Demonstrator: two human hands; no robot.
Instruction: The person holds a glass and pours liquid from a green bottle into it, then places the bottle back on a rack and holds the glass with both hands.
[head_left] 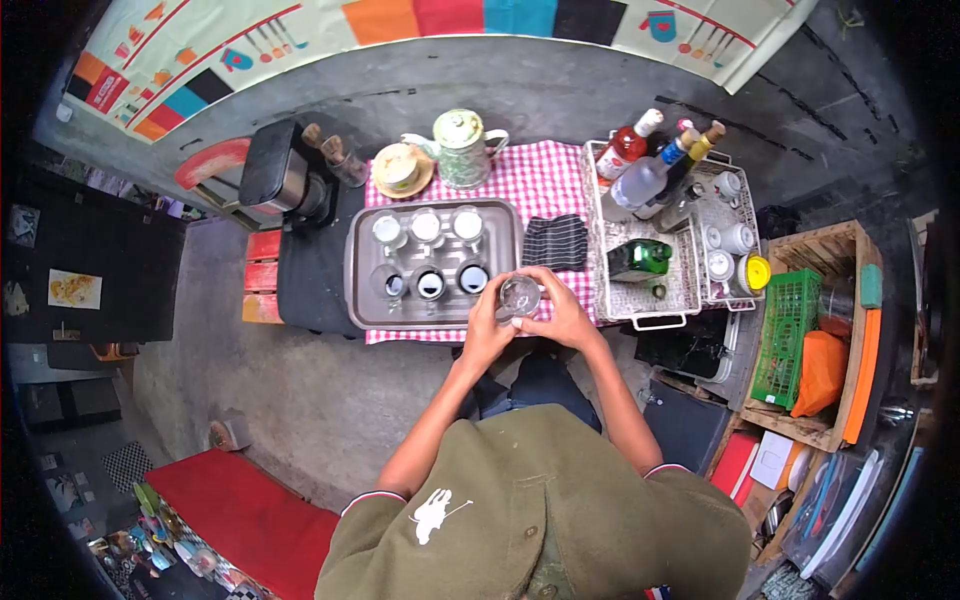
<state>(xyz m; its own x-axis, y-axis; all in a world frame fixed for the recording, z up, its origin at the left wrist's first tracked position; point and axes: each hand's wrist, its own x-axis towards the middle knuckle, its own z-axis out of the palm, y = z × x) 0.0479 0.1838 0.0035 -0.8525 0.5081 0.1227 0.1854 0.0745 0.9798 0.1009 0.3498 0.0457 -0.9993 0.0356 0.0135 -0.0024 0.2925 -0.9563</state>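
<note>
Between both hands I hold a clear drinking glass, just off the tray's front right corner. My left hand is closed around its left side, and my right hand wraps its right side. The glass looks clear, with no coloured content visible. To the left lies a grey-brown tray with two rows of glasses. Three in the back row look white inside, such as the white-filled glass. Three in the front row show dark content, such as the dark-filled glass. A folded dark striped cloth lies behind my right hand.
A green patterned teapot and a cup on a saucer stand behind the tray. On the right, a white wicker basket holds bottles and jars. A coffee machine sits at the left. Right of the table is a wooden crate.
</note>
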